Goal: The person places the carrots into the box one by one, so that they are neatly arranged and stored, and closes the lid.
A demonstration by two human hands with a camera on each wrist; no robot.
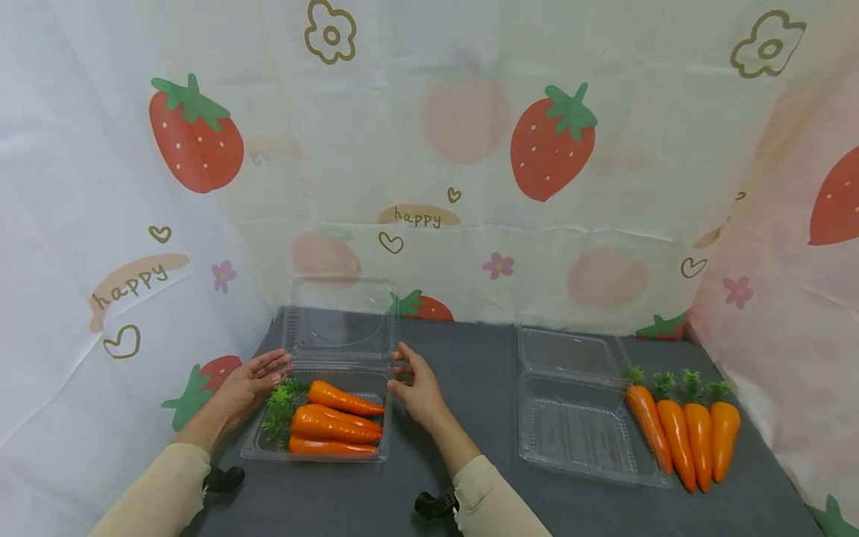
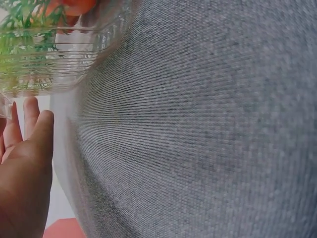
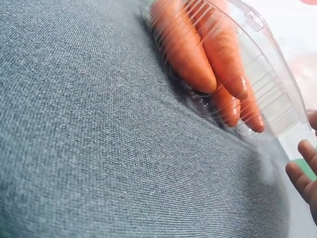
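Note:
A clear plastic clamshell box (image 1: 315, 456) lies on the table at the left with several orange carrots (image 1: 335, 425) inside, their green tops at its left end. Its lid (image 1: 342, 322) is raised and leans back toward the curtain. My left hand (image 1: 250, 389) is at the left side of the hinge, fingers straight, fingertips right at the lid's edge. On the opposite side my right hand (image 1: 421, 388) has its loosely bent fingers at the hinge's right end. Fingers and thumb of the right hand (image 3: 308, 171) show beside the box wall in the right wrist view.
A second clear clamshell box (image 1: 590, 466) sits open at the right, with nothing in its tray. Several more carrots (image 1: 698, 440) lie in a row against its right side. A strawberry-print curtain (image 1: 483, 179) surrounds the dark grey tabletop (image 1: 463, 373) at back and sides.

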